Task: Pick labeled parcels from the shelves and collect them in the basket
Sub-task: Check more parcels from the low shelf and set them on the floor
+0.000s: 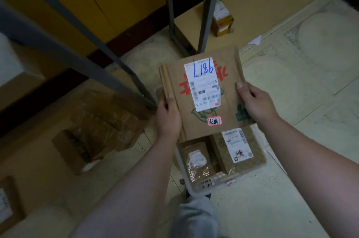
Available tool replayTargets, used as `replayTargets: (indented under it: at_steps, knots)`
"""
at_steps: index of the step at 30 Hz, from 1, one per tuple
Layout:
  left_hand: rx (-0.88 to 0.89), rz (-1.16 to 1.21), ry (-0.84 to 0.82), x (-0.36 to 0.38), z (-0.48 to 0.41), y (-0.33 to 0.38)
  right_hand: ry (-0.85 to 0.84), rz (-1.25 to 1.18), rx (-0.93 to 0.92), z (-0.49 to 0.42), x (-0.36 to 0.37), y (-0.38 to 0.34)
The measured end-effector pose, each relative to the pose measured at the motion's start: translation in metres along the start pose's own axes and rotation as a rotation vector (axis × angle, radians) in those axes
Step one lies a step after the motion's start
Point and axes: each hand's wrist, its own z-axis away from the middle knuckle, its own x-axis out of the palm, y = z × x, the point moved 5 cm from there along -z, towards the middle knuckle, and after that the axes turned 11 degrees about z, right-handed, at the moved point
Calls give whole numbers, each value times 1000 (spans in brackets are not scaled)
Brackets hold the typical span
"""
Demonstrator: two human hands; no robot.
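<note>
At the bottom of the view a grey trouser leg [194, 216] is seen. Just beyond it a white basket [211, 184] is set on the floor. Two parcels are already held in it: a taped parcel [197, 162] on the left and a labelled parcel [236, 146] on the right, side by side.

Above the far half of the basket a flat cardboard box [202, 92] is held level, label [205, 84] up. It is gripped at both sides. The left hand [168, 115] is clenched on its left edge. The right hand [256, 103] is clenched on its right edge, with the thumb on top and the fingers [252, 93] curled at the rim.

The step in hand is judged to be the lowering of the box into the basket. Since the box looks wider than the free space, it is best laid flat across the two parcels, label kept up. Both grips should be loosened only once the weight is taken. The basket wall should be cleared by the knuckles.

Farther off, grey shelf posts [207, 8] and a small box [222, 22] on a low shelf are seen.
</note>
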Motion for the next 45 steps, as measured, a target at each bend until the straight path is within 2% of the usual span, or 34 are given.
replayTargets:
  at_steps: [9,12,23,28,32,35,39,45]
  knots:
    - [-74,122,137,35,-63,-35,-73,208,-84,-84,37,-7]
    - [-39,68,155,36,-70,-47,-67,211,-53,-88,45,5]
    - [-27,-94,95,42,-80,-52,-50,268,-55,-96,53,17]
    - [-47,-198,5,37,-81,-40,-50,423,-44,-91,50,5]
    - [6,-380,36,22,-64,-13,113,647,-126,-69,34,-21]
    - [159,-553,69,1,-44,7,186,781,-285,-37,29,-45]
    - [347,-832,51,-40,1,10,150,938,-485,21,40,-58]
    - [285,-882,75,-139,81,-23,75,1009,-622,136,68,-65]
